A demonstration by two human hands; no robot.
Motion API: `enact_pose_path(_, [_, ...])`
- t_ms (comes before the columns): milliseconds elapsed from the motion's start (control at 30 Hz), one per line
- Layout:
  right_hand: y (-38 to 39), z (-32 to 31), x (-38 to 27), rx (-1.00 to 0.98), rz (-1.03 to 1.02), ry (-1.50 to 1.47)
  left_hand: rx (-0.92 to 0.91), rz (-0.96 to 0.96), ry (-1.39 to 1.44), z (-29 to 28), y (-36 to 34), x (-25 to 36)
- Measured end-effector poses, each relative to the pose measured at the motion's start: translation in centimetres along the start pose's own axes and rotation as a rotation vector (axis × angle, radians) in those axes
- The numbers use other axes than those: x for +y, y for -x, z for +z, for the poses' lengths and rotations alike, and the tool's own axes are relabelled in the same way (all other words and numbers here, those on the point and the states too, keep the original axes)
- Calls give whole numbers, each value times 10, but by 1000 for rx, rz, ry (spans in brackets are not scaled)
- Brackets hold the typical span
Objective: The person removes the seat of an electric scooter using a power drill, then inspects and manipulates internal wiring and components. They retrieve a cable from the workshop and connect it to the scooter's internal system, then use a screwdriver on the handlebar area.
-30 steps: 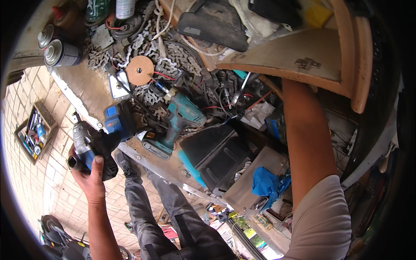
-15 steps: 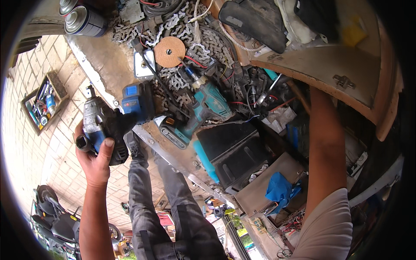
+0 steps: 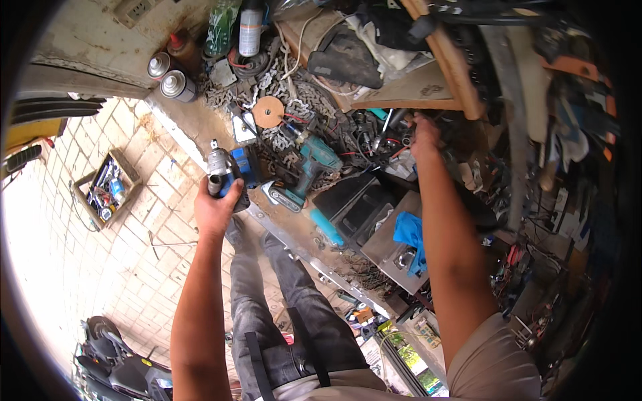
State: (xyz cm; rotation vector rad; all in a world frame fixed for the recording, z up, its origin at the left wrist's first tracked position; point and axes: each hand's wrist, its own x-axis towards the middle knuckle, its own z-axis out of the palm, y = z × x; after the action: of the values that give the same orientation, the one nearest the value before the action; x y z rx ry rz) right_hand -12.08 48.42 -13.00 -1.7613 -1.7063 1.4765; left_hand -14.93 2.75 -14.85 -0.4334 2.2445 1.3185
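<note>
A person is gripping a blue-and-grey impact wrench (image 3: 226,177) at nine o'clock; the right hand (image 3: 426,138) is reaching into clutter at two.

The left hand's (image 3: 215,214) fingers are clamping the wrench together with a dark, hollow socket (image 3: 214,185); the metal drive tip (image 3: 214,144) is standing bare, so both pieces are gathered but unjoined. The right hand's fingers are meeting a dark, rounded part (image 3: 399,117); I cannot tell whether they are closing on it, and nothing is showing clear of the heap. On the dusty desk (image 3: 184,127), a teal plastic drill (image 3: 318,155) is lying near centre, and a flat, round orange-brown disc (image 3: 269,111) is resting over knobbly metal chains (image 3: 225,92) at eleven.
</note>
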Motion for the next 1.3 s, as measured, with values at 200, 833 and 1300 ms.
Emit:
enact_pose_path(200, [196, -25, -30, -630, 215, -608, -24, 98, -183, -22, 8, 4])
enact_pose_path(833, [360, -7, 11, -680, 257, -386, -698, 6, 193, -84, 190, 69])
enact_pose_path(1300, [178, 19, 77, -182, 423, -261, -661, -85, -195, -69, 241, 49])
